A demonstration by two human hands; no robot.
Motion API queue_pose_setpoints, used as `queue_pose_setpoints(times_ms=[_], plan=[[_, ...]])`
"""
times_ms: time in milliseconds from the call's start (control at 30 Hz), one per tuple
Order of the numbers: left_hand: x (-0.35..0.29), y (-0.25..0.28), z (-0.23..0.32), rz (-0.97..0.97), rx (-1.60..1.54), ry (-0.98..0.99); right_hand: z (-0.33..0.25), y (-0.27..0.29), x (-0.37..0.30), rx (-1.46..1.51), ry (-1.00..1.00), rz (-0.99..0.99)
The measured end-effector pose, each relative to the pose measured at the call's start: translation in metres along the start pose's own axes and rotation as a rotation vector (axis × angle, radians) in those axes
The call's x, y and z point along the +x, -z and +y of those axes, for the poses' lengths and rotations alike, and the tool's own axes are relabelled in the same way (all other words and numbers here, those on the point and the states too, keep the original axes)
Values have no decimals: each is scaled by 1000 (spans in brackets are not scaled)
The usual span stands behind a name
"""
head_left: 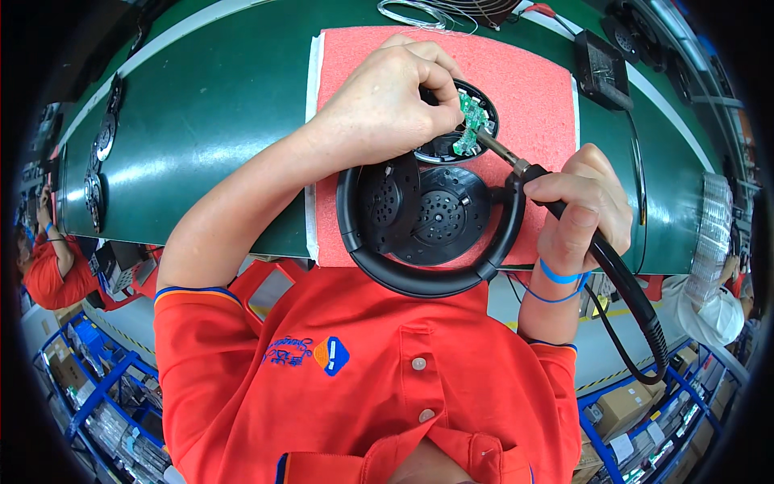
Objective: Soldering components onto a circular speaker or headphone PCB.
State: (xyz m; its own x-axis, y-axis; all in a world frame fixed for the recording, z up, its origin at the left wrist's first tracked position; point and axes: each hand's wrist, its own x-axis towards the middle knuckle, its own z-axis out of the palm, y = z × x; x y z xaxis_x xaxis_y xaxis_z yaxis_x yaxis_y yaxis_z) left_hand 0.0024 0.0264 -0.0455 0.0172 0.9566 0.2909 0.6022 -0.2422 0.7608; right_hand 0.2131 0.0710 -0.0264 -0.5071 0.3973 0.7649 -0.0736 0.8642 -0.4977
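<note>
My right hand (587, 206) is closed around the handle of a soldering iron (625, 278). The iron's metal tip reaches a green circuit board (471, 121), which lies in a round black ear cup (439, 151). Over the board's left side, my left hand (395, 101) is closed in a pinch; its fingertips hide whatever they hold. Nearer to me lies a black headphone headband (427, 284), curving around another ear cup part (455, 230) with a perforated middle. A tilted black perforated piece (387, 202) sits beside that part. All these rest on a pink foam mat (524, 68).
Beneath the mat is a green worktable (210, 153). A coil of pale wire (419, 14) lies at the back, a black box (601, 77) at back right. Round black parts (101, 153) line the left; stacked clear trays (713, 234) stand right. Other people sit at both sides.
</note>
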Motion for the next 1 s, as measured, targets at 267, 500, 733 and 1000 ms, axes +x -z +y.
queue_pose_setpoints(times_ms=[267, 500, 733, 1000], plan=[[0, 0, 0, 0, -1, 18, 0, -2, 0, 2, 1, -4], [0, -1, 0, 1, 6, 19, 0, -2, 1, 1, 5, -2], [0, -2, 0, 6, 9, 27, -1, 0, -1, -1, 7, 2], [0, -3, -2, 20, 11, -1, -3, 2, -1, -14, -17, 4]])
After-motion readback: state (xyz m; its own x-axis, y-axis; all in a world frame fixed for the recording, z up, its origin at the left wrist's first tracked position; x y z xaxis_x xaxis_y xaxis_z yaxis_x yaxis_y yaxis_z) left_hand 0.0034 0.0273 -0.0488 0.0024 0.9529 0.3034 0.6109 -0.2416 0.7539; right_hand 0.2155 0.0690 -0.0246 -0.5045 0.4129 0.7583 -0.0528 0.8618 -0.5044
